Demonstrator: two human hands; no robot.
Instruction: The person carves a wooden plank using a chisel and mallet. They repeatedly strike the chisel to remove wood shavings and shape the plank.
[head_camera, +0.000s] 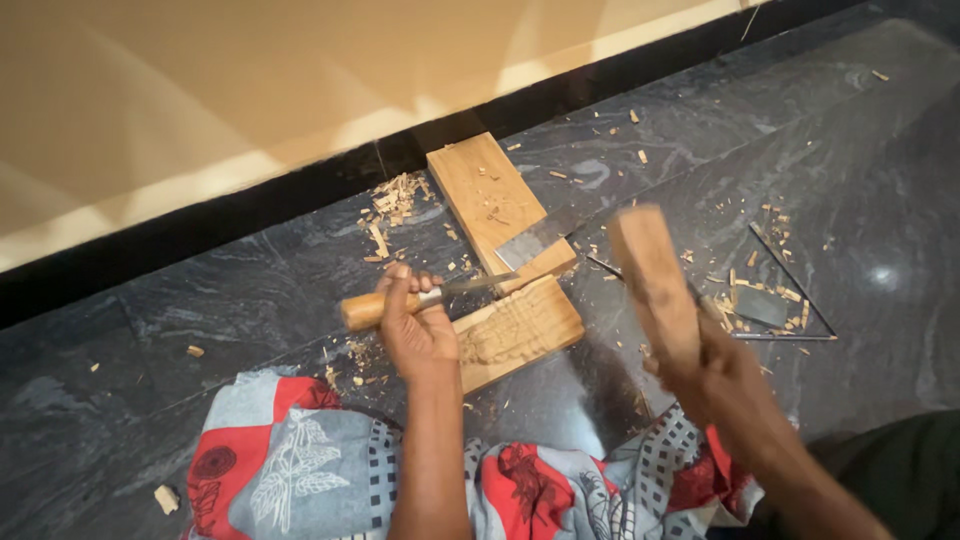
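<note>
left hand (415, 325): chisel (430, 297) is gripped, blade laid on carved board (515, 335) | right hand (715, 375): wooden mallet (655, 280) is clutched, raised for striking | plain plank (495, 200) is butted behind

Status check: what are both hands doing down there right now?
Left hand grips chisel, blade over carved wood panel. Right hand holds wooden mallet raised, blurred. Wood chips scattered on dark floor.

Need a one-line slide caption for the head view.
Left hand holds a chisel on a carved board; right hand raises a mallet over the floor.
</note>
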